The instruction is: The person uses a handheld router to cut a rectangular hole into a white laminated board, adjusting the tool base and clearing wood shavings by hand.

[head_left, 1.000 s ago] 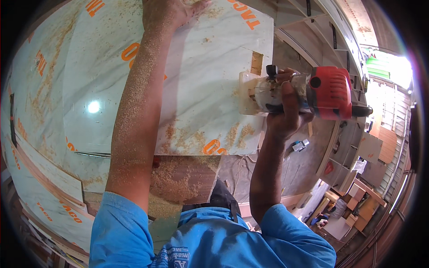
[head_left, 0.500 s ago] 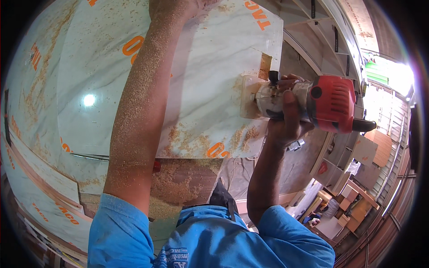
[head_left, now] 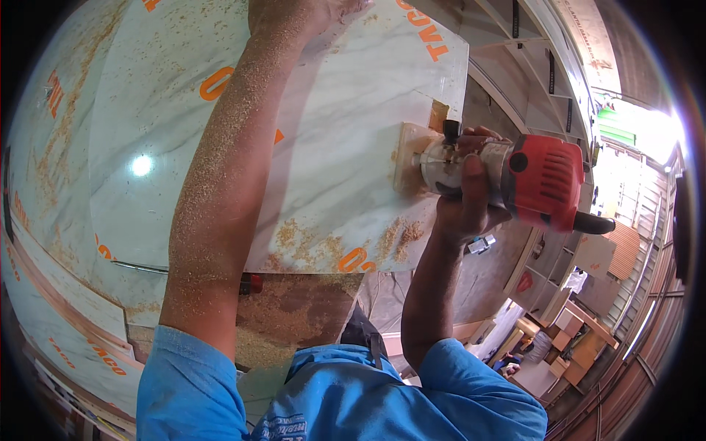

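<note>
My right hand (head_left: 474, 187) is wrapped around the silver body of a red trim router (head_left: 544, 180). The router lies on its side, motor end to the right, with its clear base plate (head_left: 407, 158) at the right edge of a white marble-patterned panel (head_left: 346, 147). Just beyond the base plate, a bare brown patch (head_left: 439, 112) shows at that edge. My left hand (head_left: 305, 15) rests on the panel's far part, cut by the upper frame edge. Its thumb is stretched out; the other fingers are hidden. Sawdust coats my left forearm.
Sawdust piles (head_left: 401, 237) lie along the panel's near edge. A thin metal rod (head_left: 140, 267) and a dark red-and-black object (head_left: 251, 284) sit beside my left forearm. White cabinet frames (head_left: 533, 66) stand at the far right. Wood offcuts (head_left: 566, 338) are heaped at the lower right.
The view has shifted slightly. The router has moved a little away from me along the panel's right edge, covering more of the brown patch. My left hand stays on the panel.
</note>
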`<state>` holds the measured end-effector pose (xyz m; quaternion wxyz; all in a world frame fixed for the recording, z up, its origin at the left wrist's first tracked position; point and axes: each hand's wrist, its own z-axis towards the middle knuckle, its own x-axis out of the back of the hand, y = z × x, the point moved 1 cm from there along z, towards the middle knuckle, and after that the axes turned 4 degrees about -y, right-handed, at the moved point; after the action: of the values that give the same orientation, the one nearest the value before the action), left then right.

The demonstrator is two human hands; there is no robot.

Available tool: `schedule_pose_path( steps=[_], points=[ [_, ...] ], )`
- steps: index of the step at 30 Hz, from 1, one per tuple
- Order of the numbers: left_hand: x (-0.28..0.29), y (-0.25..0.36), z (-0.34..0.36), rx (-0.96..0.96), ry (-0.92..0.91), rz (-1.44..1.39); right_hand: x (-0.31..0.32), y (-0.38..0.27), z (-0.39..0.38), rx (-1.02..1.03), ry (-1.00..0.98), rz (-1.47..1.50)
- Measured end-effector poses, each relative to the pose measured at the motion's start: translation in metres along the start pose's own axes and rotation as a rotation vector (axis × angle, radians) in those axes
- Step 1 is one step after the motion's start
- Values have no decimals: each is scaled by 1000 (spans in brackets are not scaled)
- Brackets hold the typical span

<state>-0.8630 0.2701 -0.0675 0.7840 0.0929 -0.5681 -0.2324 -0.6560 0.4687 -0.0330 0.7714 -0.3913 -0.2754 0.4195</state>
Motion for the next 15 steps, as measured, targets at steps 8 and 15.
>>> schedule_pose_path(
  steps=[8,15],
  points=[
    [4,0,-2,-48,42,-61,-8,19,23,113,-42,-41],
    [-3,-2,0,-35,5,35,-18,23,36,27,49,63]
  ],
)
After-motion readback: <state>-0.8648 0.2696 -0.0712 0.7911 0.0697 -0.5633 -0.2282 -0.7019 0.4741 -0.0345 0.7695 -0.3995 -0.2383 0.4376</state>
